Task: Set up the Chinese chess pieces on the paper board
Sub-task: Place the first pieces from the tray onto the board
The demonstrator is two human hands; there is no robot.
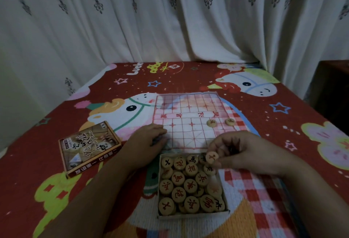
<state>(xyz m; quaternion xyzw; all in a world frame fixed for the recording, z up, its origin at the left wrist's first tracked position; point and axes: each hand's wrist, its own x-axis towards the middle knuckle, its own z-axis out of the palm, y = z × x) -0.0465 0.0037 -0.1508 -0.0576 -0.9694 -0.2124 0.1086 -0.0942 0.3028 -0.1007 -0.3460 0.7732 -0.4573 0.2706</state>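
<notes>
The paper board (188,109) lies flat on a red cartoon blanket, its grid printed in red. Two round wooden pieces, one (211,123) and another (230,121), stand on its right side just below the middle band. In front of the board an open cardboard tray (192,216) holds several wooden pieces with red and black characters. My right hand (243,150) pinches one red-marked piece (211,157) above the tray's far right corner. My left hand (149,139) rests palm down on the board's near left corner, fingers slightly curled.
The box lid (88,147), printed with chess artwork, lies left of my left arm. The blanket (283,124) covers the whole surface. White patterned curtains (170,20) hang behind. A dark piece of furniture (332,90) stands at the right edge.
</notes>
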